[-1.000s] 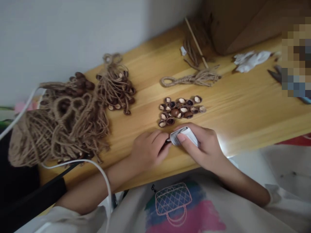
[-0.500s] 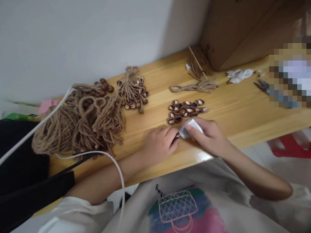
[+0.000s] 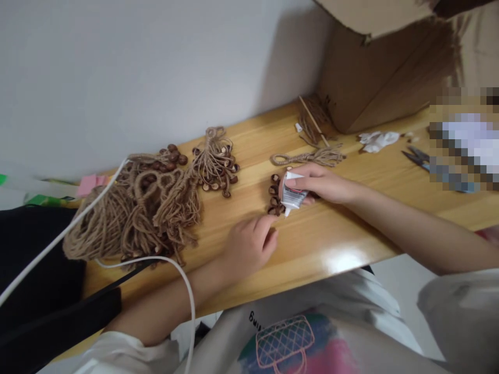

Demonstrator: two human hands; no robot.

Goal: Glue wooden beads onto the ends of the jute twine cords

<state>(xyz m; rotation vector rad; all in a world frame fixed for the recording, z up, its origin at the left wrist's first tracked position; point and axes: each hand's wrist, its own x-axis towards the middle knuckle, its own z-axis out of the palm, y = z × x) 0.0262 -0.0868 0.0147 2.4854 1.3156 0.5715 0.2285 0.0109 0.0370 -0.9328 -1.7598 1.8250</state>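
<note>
My right hand [image 3: 317,183] grips a small white glue tube [image 3: 294,193], its pointed nozzle aimed down at the near edge of a group of brown nut shells [image 3: 274,190]. Most of that group is hidden behind the tube and hand. My left hand [image 3: 251,241] rests on the table just left of the nozzle. Its index finger reaches to the nearest shells, with a gap between it and the thumb; nothing shows in it. Whether the fingertip touches a shell I cannot tell.
A big pile of jute cord [image 3: 156,213] covers the table's left part, beside a bundle of cords with shells [image 3: 216,161]. Behind my right hand lies a knotted cord tassel [image 3: 307,157]. Farther right are crumpled tissue [image 3: 378,140], pliers [image 3: 417,158] and a cardboard box [image 3: 370,72]. A white cable [image 3: 183,272] crosses my left forearm.
My right hand has moved the tube up and over the shells, and its nozzle now points down instead of toward my left hand. My left hand's fingers have come apart from the nozzle.
</note>
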